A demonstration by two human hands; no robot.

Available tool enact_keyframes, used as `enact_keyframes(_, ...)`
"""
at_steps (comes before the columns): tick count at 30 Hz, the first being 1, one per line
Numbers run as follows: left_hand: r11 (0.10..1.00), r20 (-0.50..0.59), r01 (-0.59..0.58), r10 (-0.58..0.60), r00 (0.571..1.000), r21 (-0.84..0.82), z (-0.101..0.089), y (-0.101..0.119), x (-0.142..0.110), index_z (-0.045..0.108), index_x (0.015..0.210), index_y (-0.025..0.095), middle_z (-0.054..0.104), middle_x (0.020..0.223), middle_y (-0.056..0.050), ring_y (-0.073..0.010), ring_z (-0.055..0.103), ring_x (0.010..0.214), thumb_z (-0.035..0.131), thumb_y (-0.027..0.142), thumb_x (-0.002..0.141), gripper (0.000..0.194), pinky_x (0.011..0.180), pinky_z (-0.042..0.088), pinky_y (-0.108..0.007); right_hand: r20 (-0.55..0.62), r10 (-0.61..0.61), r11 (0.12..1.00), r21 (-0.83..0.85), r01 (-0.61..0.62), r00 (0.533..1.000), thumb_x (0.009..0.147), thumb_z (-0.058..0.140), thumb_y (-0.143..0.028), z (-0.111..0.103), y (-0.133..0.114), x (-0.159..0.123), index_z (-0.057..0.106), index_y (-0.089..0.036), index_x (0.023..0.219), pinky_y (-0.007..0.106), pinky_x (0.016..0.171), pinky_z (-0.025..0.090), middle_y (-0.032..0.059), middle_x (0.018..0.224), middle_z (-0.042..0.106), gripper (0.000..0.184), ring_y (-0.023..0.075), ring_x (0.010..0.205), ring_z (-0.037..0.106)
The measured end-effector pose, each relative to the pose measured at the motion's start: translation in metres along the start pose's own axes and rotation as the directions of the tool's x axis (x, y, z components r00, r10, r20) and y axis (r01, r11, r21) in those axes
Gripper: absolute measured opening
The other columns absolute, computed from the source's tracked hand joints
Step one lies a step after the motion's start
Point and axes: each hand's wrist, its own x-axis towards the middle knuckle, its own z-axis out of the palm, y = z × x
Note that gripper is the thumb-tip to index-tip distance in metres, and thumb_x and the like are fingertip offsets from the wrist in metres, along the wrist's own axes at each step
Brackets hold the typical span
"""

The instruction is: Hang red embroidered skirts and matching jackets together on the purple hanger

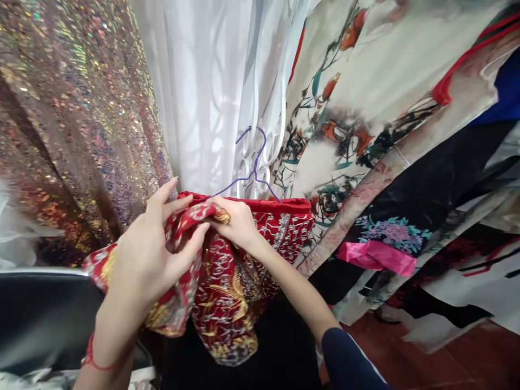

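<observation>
A red embroidered garment [221, 281] with gold and silver patterns hangs in front of me, its plain red top edge [280, 206] running across the middle. A purple wire hanger [254, 168] sticks up from inside that edge, its hook pointing left. My right hand [235, 222] is closed on a bunched fold of the garment near the top edge, its fingertips partly hidden by cloth. My left hand [150, 254] lies against the garment's left part, with fingers and thumb stretched apart around the gathered cloth.
A sequined gold-pink cloth [81, 108] hangs at left above a black chair back [44, 314]. Behind the hanger are a white curtain [203, 97] and a white openwork stand [280, 108]. Several garments, including a cream patterned one [377, 70], hang at right above reddish floor tiles [430, 352].
</observation>
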Motion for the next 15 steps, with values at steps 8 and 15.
enact_keyframes(8,0.991,0.083,-0.086,0.094,0.992,-0.098,0.031,0.019,-0.030,0.001,0.163,0.021,0.015,0.169,-0.019,-0.0445,0.021,0.153,0.071,0.083,0.059,0.140,0.123,0.025,-0.064,-0.576,0.285,0.957,0.128,-0.259,0.766,0.080,0.059,-0.036,-0.057,0.057,-0.018,0.055,-0.021,0.068,0.030,0.055,0.042,-0.0009,0.061,0.057,0.019,0.0139,0.057,0.045)
enact_keyframes(15,0.997,-0.047,0.003,-0.007,0.999,-0.082,0.113,0.060,-0.051,-0.025,0.158,0.016,-0.020,0.166,-0.024,-0.0479,-0.009,0.154,0.081,0.060,0.066,0.147,0.119,0.018,-0.074,-0.542,0.357,0.934,0.188,-0.304,0.761,0.084,0.051,-0.027,-0.070,0.065,-0.030,0.052,-0.022,0.070,0.029,0.060,0.041,-0.0023,0.067,0.060,0.014,0.0129,0.060,0.046)
